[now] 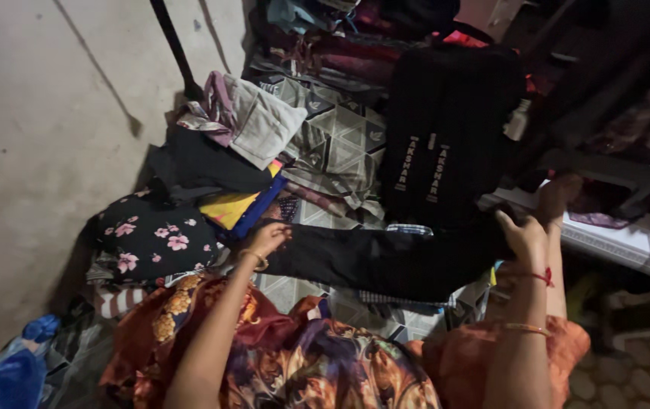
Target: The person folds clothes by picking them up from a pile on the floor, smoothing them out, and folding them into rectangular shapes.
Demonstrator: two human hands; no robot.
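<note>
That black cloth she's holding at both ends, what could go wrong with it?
The black cloth is stretched between the left hand and the right hand; if one end slips, it may crumple. It lies close to the stack of folded clothes, which looks uneven and might topple if nudged.

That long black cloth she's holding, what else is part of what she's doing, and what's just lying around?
In hand:
- black garment, stretched flat
- left hand gripping its left end
- right hand gripping its right end

Just lying about:
- black floral cloth
- yellow and blue folded cloth
- grey folded garment
- black bag
- patterned sheet underneath
</note>
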